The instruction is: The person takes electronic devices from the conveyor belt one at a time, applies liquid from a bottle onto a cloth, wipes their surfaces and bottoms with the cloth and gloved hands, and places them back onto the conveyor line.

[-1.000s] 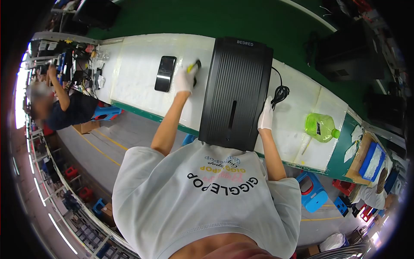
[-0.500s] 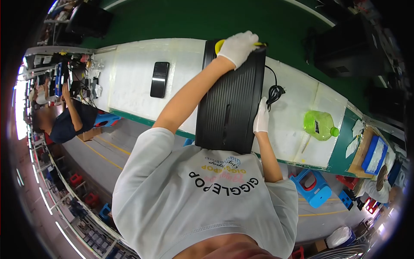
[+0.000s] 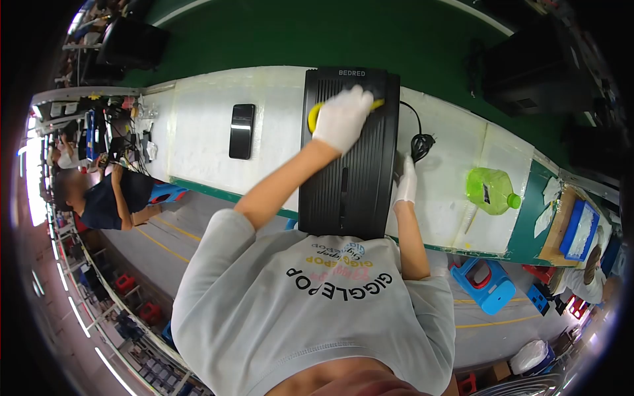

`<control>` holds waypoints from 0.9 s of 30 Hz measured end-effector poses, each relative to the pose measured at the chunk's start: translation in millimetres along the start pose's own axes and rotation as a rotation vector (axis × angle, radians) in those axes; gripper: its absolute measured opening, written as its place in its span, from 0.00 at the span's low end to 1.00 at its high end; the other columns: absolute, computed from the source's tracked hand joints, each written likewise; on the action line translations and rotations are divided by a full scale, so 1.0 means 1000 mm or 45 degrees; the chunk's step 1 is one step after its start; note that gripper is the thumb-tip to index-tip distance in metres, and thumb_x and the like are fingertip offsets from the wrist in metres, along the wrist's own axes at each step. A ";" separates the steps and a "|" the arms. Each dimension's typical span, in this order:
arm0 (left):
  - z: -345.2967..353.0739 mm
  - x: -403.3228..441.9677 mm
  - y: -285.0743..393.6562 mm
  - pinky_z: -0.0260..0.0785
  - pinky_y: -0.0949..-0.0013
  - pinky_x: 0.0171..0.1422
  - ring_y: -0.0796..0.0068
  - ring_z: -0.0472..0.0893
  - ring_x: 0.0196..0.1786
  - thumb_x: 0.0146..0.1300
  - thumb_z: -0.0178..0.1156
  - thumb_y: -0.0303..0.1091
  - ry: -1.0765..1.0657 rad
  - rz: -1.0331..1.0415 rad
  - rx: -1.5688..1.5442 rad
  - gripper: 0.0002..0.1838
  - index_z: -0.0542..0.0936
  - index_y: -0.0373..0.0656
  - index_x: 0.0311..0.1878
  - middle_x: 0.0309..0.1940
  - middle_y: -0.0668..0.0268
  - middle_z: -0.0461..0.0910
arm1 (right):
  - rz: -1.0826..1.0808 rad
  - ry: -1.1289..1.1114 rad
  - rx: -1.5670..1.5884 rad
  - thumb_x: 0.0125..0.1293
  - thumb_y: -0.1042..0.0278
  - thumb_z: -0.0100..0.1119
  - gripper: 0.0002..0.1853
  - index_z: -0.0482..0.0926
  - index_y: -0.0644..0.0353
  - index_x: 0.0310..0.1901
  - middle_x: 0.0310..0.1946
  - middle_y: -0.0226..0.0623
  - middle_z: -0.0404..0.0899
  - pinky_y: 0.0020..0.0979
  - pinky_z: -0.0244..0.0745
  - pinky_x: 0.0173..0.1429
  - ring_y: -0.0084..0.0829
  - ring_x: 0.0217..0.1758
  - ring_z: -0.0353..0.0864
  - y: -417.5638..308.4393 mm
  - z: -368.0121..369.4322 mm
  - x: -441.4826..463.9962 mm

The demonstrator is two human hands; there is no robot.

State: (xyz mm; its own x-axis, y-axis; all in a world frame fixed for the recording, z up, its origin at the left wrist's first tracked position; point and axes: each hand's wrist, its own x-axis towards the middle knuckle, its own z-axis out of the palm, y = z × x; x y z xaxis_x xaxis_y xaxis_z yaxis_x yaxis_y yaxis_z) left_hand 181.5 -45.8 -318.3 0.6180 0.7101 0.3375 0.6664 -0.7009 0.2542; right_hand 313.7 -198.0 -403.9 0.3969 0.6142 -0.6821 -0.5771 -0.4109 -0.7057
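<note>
A black ribbed case marked BEDRED (image 3: 347, 191) lies on the white worktable (image 3: 277, 125), its near end against the grey shirt. My left hand (image 3: 343, 119), in a white glove, is closed on a yellow tool (image 3: 315, 119) over the upper part of the case; most of the tool is hidden under the fingers. Along the right side of the case is my right hand (image 3: 407, 183), also gloved, with its fingers stretched out. Just above those fingertips sits a coiled black cable (image 3: 422, 144), which runs up to the case's right edge.
A black phone (image 3: 242, 131) lies left of the case. To the right are a green transparent bottle (image 3: 492, 191) and a blue tray (image 3: 581, 230). A blue stool (image 3: 492, 290) stands below the table edge. Another person (image 3: 109, 198) works at the far left.
My left hand moved from beside the phone onto the case's top end with the yellow tool, then down and left. My right hand stays by the case's right side. The case appears further left in view.
</note>
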 end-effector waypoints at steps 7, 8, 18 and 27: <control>-0.015 -0.037 0.017 0.70 0.63 0.32 0.66 0.75 0.32 0.52 0.58 0.28 -0.125 0.075 -0.064 0.06 0.70 0.45 0.32 0.28 0.66 0.69 | -1.011 0.254 -1.160 0.70 0.66 0.46 0.16 0.75 0.58 0.57 0.39 0.46 0.81 0.36 0.74 0.47 0.43 0.42 0.81 -0.011 -0.038 0.086; -0.011 -0.027 0.010 0.70 0.63 0.32 0.66 0.76 0.32 0.52 0.58 0.28 -0.110 0.097 -0.055 0.06 0.70 0.45 0.31 0.28 0.66 0.69 | -1.353 0.364 -1.545 0.66 0.75 0.44 0.14 0.76 0.58 0.50 0.32 0.49 0.78 0.42 0.75 0.39 0.48 0.37 0.80 -0.043 -0.036 0.090; 0.029 0.078 -0.039 0.72 0.59 0.40 0.59 0.79 0.37 0.60 0.58 0.36 0.102 -0.069 0.128 0.07 0.74 0.45 0.36 0.33 0.62 0.75 | -0.758 -0.004 -2.151 0.73 0.58 0.34 0.23 0.73 0.64 0.56 0.50 0.62 0.74 0.45 0.66 0.61 0.58 0.54 0.74 -0.114 -0.029 0.082; 0.014 0.015 0.027 0.70 0.63 0.44 0.64 0.74 0.38 0.55 0.60 0.30 -0.274 0.428 -0.323 0.03 0.76 0.46 0.33 0.33 0.66 0.73 | -0.535 -0.131 -0.965 0.72 0.40 0.32 0.35 0.70 0.68 0.59 0.57 0.62 0.70 0.41 0.61 0.66 0.57 0.62 0.67 0.002 0.006 0.041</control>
State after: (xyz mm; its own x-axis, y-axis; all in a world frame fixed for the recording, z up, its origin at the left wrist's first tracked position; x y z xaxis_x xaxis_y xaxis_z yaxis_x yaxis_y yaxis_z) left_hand 214.3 -53.2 -319.7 0.8723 0.4203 0.2500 0.3084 -0.8695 0.3860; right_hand 324.6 -169.5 -431.7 0.3826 0.8584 -0.3416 0.2477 -0.4515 -0.8572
